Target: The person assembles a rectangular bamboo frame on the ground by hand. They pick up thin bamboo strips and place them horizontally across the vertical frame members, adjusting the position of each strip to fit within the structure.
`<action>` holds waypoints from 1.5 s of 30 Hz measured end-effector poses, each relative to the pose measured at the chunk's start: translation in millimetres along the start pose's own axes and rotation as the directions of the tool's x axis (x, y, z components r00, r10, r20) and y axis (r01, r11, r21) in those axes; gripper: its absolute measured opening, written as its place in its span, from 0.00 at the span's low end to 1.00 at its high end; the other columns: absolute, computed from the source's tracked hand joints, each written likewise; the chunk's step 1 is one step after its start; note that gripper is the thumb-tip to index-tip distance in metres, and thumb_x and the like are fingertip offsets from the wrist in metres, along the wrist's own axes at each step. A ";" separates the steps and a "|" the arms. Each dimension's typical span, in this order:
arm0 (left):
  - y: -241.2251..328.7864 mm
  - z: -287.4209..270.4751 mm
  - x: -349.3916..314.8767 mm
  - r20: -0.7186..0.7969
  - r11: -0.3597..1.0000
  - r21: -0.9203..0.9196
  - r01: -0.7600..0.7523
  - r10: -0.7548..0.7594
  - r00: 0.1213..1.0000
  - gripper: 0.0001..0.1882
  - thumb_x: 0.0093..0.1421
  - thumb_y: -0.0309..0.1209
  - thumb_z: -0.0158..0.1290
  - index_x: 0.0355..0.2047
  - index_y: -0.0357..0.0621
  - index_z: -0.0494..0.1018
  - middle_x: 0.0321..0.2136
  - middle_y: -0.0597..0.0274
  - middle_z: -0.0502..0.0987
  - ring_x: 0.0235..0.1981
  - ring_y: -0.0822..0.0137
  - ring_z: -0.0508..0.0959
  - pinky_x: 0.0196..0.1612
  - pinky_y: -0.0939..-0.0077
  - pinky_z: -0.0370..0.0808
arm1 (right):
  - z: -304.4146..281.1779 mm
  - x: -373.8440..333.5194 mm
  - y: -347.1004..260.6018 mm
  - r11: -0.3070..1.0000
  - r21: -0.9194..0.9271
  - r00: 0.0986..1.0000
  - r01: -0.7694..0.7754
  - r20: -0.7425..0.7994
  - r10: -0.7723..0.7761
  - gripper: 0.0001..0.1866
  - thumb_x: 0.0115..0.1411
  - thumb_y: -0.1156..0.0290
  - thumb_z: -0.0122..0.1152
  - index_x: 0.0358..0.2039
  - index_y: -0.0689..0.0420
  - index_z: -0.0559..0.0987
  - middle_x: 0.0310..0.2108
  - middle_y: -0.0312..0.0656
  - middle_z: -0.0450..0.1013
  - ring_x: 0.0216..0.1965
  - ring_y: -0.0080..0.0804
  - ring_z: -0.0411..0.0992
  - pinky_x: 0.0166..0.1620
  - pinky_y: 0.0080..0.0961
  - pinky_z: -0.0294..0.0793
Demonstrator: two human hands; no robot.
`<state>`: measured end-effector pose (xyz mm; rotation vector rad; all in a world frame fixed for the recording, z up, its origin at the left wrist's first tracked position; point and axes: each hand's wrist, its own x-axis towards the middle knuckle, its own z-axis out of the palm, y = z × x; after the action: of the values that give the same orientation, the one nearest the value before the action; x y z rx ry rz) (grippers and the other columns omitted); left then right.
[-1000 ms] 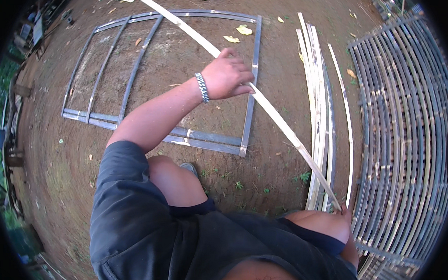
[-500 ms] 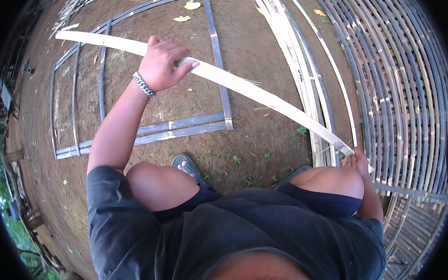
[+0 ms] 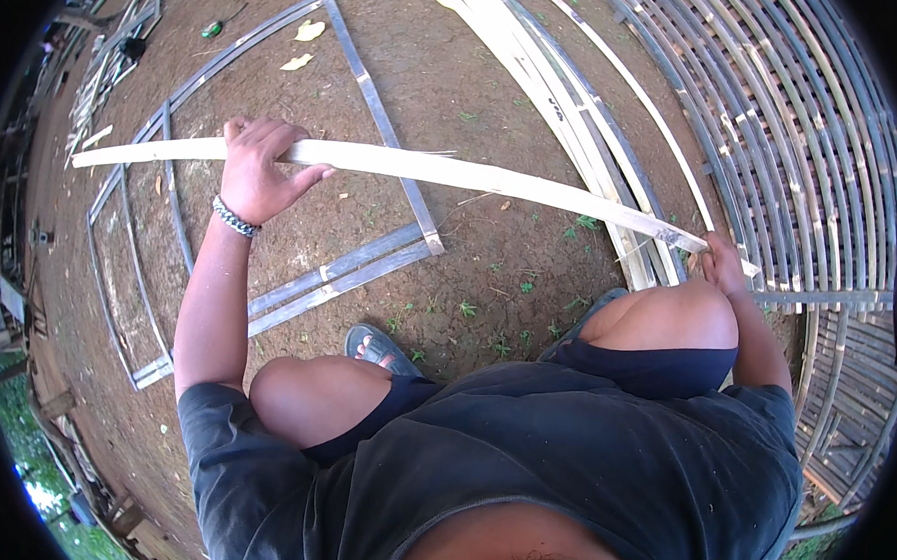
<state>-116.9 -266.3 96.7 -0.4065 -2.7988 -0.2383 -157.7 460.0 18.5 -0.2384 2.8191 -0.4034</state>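
Observation:
A long pale split-bamboo slat (image 3: pixel 473 175) stretches across in front of me above the ground. My left hand (image 3: pixel 261 172) is closed on it toward its left end, with fingers over the far edge and thumb stretched along the near side. Close to the right end, beside my right knee, my right hand (image 3: pixel 722 262) grips the same slat; its fingers are partly hidden. Beneath the slat, a frame of dark bamboo strips (image 3: pixel 365 80) lies on the bare soil.
Several pale bamboo slats (image 3: pixel 566 110) lie lengthwise right of the frame, with a single thin strip (image 3: pixel 642 80) beyond them. A large slatted bamboo panel (image 3: pixel 765 134) stands at the far right. Loose sticks (image 3: pixel 102 75) are piled at the far left. Yellow leaves (image 3: pixel 309 32) lie near the frame.
The slat's left end has swung nearer and its right end has risen, so it now runs more level across the view. My left hand has moved left and nearer, still holding it.

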 end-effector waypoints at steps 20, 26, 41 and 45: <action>-26.7 55.0 44.4 0.708 0.867 -0.291 0.404 -0.089 0.701 0.21 0.47 0.40 0.73 0.34 0.37 0.82 0.27 0.59 0.79 0.28 0.67 0.77 0.34 0.72 0.72 | 54.0 -50.0 33.7 0.995 0.000 0.993 0.099 0.062 -0.099 0.30 0.58 0.52 0.67 0.57 0.54 0.75 0.49 0.54 0.75 0.54 0.56 0.72 0.58 0.47 0.70; 4.8 76.3 110.6 0.851 0.946 -0.127 0.298 -0.051 0.523 0.26 0.56 0.52 0.65 0.35 0.36 0.84 0.30 0.48 0.84 0.32 0.57 0.83 0.39 0.64 0.77 | 103.7 -90.9 81.3 0.984 0.162 0.997 0.067 0.015 -0.070 0.23 0.59 0.54 0.64 0.50 0.56 0.79 0.44 0.52 0.77 0.48 0.56 0.74 0.50 0.45 0.73; 133.5 113.9 216.6 0.363 0.950 -0.248 -0.191 0.274 0.891 0.23 0.63 0.36 0.62 0.58 0.47 0.76 0.56 0.49 0.78 0.60 0.51 0.76 0.64 0.59 0.69 | 58.1 -25.4 122.3 0.739 0.089 0.741 -0.668 -0.009 0.671 0.39 0.52 0.27 0.63 0.46 0.51 0.84 0.38 0.50 0.82 0.42 0.50 0.81 0.47 0.44 0.78; 159.8 166.4 152.7 0.572 0.938 -0.345 0.008 0.204 0.794 0.25 0.61 0.40 0.64 0.56 0.44 0.76 0.55 0.46 0.78 0.59 0.46 0.75 0.63 0.54 0.71 | 79.5 -6.2 163.2 0.722 0.100 0.729 -0.684 0.055 0.683 0.41 0.50 0.26 0.64 0.50 0.50 0.83 0.43 0.49 0.82 0.48 0.47 0.80 0.52 0.44 0.77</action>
<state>-253.5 -42.7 7.8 -0.8406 -3.3487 -0.6724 -147.9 596.0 -101.5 0.8134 2.6011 -0.3714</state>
